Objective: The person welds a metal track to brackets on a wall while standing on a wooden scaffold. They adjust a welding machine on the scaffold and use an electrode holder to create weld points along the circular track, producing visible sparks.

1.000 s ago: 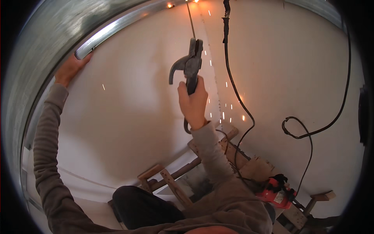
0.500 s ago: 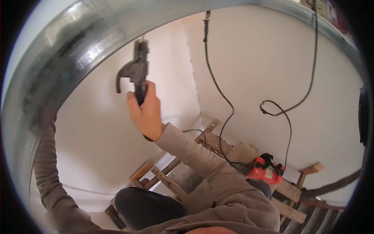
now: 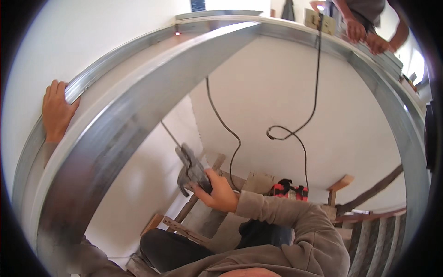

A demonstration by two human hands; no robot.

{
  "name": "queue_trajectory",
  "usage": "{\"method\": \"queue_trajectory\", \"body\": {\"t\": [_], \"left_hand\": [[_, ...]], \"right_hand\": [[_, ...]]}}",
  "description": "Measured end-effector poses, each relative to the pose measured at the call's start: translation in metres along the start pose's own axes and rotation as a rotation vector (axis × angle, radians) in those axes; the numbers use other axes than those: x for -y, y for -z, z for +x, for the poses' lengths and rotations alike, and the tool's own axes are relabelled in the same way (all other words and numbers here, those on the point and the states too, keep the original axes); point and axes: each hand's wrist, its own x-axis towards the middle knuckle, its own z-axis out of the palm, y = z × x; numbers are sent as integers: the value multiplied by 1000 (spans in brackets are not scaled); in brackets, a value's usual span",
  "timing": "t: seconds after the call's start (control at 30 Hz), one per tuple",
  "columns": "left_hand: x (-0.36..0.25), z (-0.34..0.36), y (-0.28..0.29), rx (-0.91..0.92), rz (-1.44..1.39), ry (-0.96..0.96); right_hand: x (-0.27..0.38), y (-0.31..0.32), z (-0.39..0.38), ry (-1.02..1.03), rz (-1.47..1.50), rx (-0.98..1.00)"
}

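My right hand [image 3: 220, 191] is closed round a grey-black welding electrode holder [image 3: 193, 170], with its hooked lever toward the lower left. A thin rod [image 3: 170, 133] runs from the holder's jaws up toward a broad galvanised metal beam [image 3: 124, 115]. At the far left, my left hand [image 3: 59, 111] grips the edge of a metal channel rail [image 3: 85, 85] beside the white wall, its fingers bent over it. The beam hides part of my left forearm. A small red glowing spot [image 3: 177, 33] shows on the rail farther off.
A black cable [image 3: 317, 78] hangs in a loop before the pale wall, above a red-and-black case [image 3: 290, 190]. Wooden boards [image 3: 187, 229] lie below beside my legs. At the upper right, another person's hands [image 3: 364, 34] rest near the frame; a slatted structure [image 3: 374, 244] stands lower right.
My right hand has lowered the electrode holder and tilted it. The view has shifted, so more metal frame, my left hand on the rail and another person's hands now show.
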Motion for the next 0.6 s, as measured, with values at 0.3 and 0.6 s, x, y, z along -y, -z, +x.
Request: {"method": "queue_trajectory", "body": {"t": [0.3,0.6], "left_hand": [[93,-92,58,-21,221,74],[91,-109,61,-97,237,136]], "right_hand": [[-24,9,7,-69,132,183],[-68,8,11,-235,504,122]]}}
